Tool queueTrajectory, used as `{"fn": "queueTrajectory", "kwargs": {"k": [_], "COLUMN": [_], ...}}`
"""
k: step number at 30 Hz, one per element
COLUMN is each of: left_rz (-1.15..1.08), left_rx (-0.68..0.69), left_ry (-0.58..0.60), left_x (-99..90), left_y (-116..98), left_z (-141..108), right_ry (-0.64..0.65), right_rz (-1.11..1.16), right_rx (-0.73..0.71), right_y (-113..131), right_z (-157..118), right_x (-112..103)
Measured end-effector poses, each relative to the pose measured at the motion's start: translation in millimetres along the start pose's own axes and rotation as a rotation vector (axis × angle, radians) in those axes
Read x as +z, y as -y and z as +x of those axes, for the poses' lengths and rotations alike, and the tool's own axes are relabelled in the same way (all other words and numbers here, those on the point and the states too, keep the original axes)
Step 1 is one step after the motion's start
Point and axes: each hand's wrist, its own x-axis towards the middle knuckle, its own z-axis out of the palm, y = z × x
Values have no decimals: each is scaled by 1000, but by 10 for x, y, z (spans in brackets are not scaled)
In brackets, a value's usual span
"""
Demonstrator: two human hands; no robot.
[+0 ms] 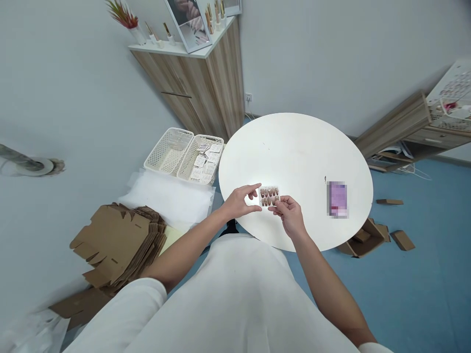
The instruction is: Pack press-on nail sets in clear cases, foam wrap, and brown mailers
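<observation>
A small clear case with two rows of brownish press-on nails is held over the near part of the round white table. My right hand pinches its lower right corner between thumb and fingers. At the left edge of the case is my left hand, its thumb and forefinger spread apart, with the fingertips close to the case's left corners; whether they touch it is hard to tell. On the right side of the table lies a blurred purple item.
Two white baskets, one holding small cards, stand left of the table above white sheets. Flattened cardboard is stacked at lower left. An open carton sits on the floor at right. Behind is a wooden cabinet.
</observation>
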Motion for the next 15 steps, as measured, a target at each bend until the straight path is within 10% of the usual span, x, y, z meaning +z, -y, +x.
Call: {"fn": "queueTrajectory", "kwargs": {"k": [8,15], "left_rz": [226,304], "left_rx": [127,178], "left_ry": [36,101], "left_x": [-39,-100], "left_y": [120,189], "left_z": [16,12], "right_ry": [58,225], "right_rz": [-86,-579], "right_rx": [15,-262], "right_y": [-31,100], "right_z": [-4,42], "right_x": [-5,-167]}}
